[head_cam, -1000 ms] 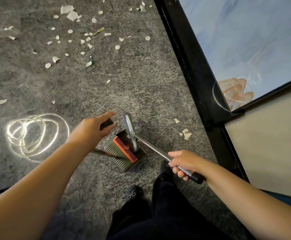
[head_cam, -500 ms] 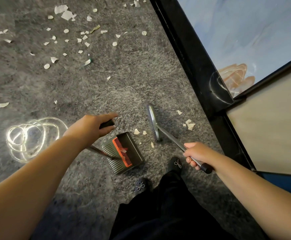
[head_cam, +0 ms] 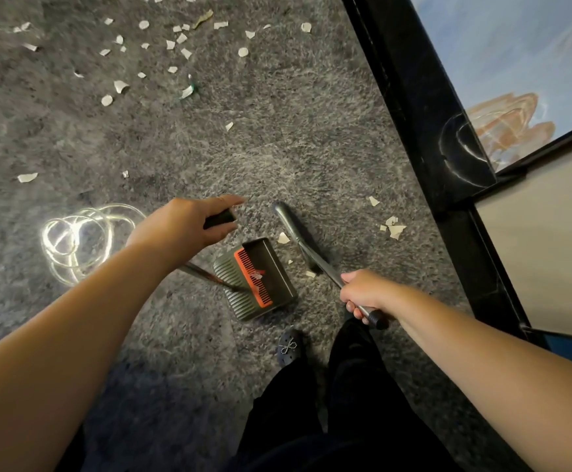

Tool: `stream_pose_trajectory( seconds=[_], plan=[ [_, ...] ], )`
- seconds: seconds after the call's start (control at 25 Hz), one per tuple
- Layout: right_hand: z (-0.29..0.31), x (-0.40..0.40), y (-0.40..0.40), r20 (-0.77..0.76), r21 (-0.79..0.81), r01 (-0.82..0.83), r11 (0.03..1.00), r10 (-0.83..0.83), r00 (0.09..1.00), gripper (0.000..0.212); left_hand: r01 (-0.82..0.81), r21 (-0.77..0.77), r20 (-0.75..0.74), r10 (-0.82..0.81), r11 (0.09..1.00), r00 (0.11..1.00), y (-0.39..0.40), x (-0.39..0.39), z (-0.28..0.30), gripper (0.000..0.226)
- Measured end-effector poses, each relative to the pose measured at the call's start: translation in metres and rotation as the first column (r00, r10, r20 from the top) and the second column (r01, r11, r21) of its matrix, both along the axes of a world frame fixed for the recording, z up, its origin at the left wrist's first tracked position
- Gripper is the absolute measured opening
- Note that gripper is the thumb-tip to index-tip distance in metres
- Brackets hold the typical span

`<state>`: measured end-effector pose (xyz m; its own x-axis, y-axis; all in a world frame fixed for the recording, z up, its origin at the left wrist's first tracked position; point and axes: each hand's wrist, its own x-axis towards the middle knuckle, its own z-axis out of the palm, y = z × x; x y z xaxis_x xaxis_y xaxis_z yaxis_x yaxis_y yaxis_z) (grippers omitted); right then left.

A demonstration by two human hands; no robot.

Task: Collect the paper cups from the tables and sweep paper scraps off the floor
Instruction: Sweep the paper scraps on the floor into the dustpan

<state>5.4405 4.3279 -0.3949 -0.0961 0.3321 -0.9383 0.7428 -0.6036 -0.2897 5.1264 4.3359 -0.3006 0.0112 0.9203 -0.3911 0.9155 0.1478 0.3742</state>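
Grey carpet (head_cam: 311, 131), one dustpan (head_cam: 257, 277), one broom (head_cam: 298, 240), two gripping hands.

Dustpan (head_cam: 260, 277) on the carpet (head_cam: 277, 137), just ahead of the shoe (head_cam: 289, 347). Broom (head_cam: 298, 240) right of it, a few paper scraps (head_cam: 283, 238) between them. More scraps lie far ahead-left. Light coil (head_cam: 76, 240) on the carpet at left. Framed panel (head_cam: 424, 107) along the right.

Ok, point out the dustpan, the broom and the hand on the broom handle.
dustpan (head_cam: 271, 267), head view, on its dark inner tray.
broom (head_cam: 286, 221), head view, on the grey head.
right hand (head_cam: 366, 292), head view, on the knuckles gripping the handle.
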Motion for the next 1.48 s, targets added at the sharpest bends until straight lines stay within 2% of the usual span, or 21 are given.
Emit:
stream_pose_trajectory(
  seconds=[0.16,0.28,0.48,0.72,0.84,1.08,1.28,1.48],
  plan=[
    [0.008,-0.001,-0.016,-0.023,-0.051,0.005,0.999,-0.006,1.000,0.069,0.017,-0.012,-0.054,-0.017,1.000,0.998,0.011,0.006,0.001,0.044],
    [0.020,0.001,-0.031,-0.100,-0.157,0.081,0.984,-0.098,0.990,0.065,0.029,-0.011,-0.071,-0.030,1.000,0.997,0.016,0.008,0.002,0.044],
    [0.047,0.019,-0.043,-0.162,-0.218,0.184,0.959,-0.221,0.962,0.061,0.036,0.009,-0.049,-0.036,0.999,0.998,0.012,0.005,0.002,0.044],
    [0.067,0.032,-0.040,-0.149,-0.116,0.217,0.969,-0.233,0.961,0.065,0.073,-0.019,-0.051,-0.074,0.997,0.996,0.011,0.008,0.000,0.044],
    [0.066,0.035,-0.035,-0.135,-0.081,0.274,0.958,-0.283,0.950,0.065,0.117,-0.046,-0.023,-0.118,0.992,0.993,0.008,0.017,0.004,0.042],
    [0.067,0.071,-0.028,-0.133,-0.021,0.420,0.907,-0.419,0.898,0.064,0.087,0.010,0.022,-0.088,0.996,0.996,0.014,0.051,0.014,0.039],
    [0.072,0.130,0.002,-0.122,0.015,0.527,0.850,-0.521,0.845,0.064,0.117,0.020,0.097,-0.118,0.993,0.988,0.054,0.104,0.022,0.045],
    [0.072,0.207,0.042,-0.087,0.056,0.572,0.819,-0.566,0.819,0.064,0.197,-0.011,0.109,-0.195,0.980,0.975,0.121,0.183,0.018,0.045]
  ],
)
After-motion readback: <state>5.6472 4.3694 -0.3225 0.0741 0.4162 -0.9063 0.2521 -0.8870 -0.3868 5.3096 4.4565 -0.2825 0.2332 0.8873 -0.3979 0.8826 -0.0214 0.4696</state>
